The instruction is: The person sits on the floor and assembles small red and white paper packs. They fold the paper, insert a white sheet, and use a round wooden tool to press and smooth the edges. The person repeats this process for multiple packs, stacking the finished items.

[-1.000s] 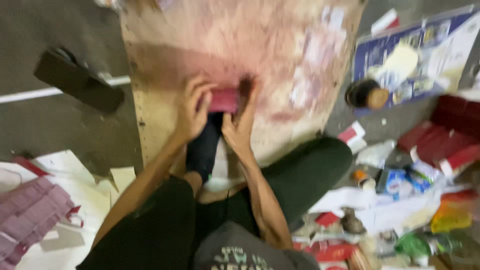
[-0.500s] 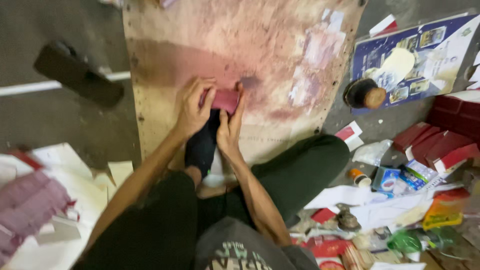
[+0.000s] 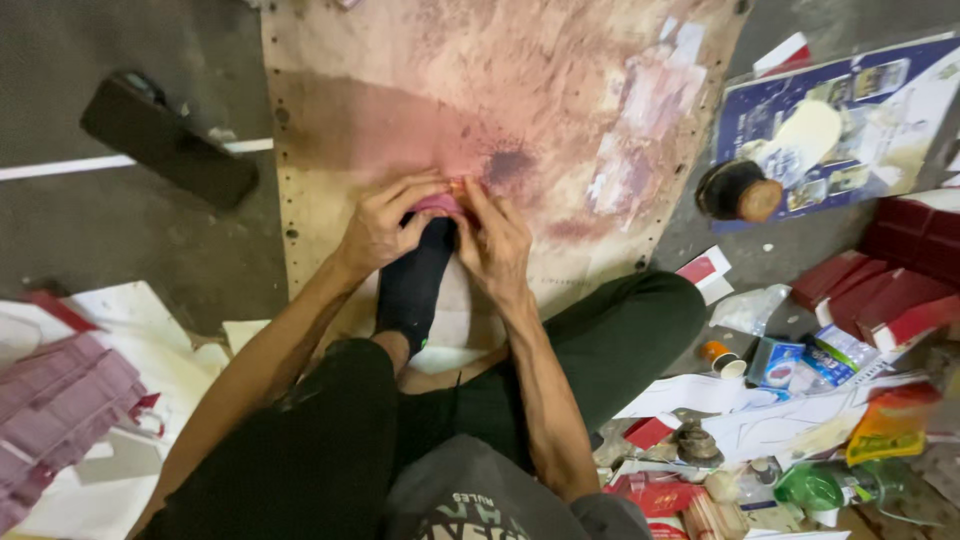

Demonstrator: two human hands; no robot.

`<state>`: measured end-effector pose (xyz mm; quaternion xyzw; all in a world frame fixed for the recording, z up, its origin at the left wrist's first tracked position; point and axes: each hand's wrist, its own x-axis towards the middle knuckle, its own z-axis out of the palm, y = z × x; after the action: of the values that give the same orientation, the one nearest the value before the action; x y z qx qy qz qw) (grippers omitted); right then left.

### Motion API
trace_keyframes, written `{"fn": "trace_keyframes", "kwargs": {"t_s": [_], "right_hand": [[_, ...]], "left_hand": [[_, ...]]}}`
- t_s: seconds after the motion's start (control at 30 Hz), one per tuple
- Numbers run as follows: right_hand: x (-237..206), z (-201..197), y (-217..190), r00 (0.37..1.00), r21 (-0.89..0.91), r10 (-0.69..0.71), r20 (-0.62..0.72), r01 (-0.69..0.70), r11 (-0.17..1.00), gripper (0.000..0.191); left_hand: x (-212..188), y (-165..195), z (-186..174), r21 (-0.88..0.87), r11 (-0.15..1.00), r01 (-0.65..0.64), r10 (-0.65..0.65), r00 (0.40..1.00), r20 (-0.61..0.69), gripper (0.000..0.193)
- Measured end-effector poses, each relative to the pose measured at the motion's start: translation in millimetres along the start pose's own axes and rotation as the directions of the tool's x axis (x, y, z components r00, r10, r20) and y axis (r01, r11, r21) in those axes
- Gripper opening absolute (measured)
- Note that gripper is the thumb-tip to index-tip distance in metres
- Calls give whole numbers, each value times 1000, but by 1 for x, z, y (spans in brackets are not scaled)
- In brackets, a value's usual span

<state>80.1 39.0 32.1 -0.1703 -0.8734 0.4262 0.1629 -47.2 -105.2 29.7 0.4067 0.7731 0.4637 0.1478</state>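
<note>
Comparing with half a second ago, I see my left hand (image 3: 385, 225) and right hand (image 3: 497, 240) now pinching the pink paper piece (image 3: 440, 204) lower and flatter against the stained board (image 3: 420, 90), just beyond my black-socked foot (image 3: 412, 285).

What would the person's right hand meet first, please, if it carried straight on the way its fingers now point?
Probably the dark purple stain on the stained board, just beyond the right hand; depth is unclear.

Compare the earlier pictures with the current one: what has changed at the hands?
Both hands, left hand and right hand, have closed over the small pink piece, hiding most of it. The socked foot, stained board and black block stayed put.
</note>
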Motion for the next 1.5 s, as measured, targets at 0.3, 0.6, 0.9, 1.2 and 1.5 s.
{"fn": "trace_keyframes", "kwargs": {"t_s": [0.3,0.6,0.9,1.2,1.5], "right_hand": [[22,-25,21,968,318,244,-62,-212,924,44],[103,-20,-22,836,593,327,-441,-3,805,31],[69,-11,4,596,923,728,-338,59,380,45],[1,-26,33,437,823,770,466,-533,-196,58],[10,-29,30,804,499,532,265,-586,638,29]], "left_hand": [[46,-3,-6,-292,858,423,-344,894,287,49],[89,-1,6,31,901,432,-428,877,216,37],[86,4,8,-8,837,548,-527,809,262,35],[38,5,9,34,971,-237,224,951,212,27],[8,14,5,-517,547,658,-483,753,447,48]]}}
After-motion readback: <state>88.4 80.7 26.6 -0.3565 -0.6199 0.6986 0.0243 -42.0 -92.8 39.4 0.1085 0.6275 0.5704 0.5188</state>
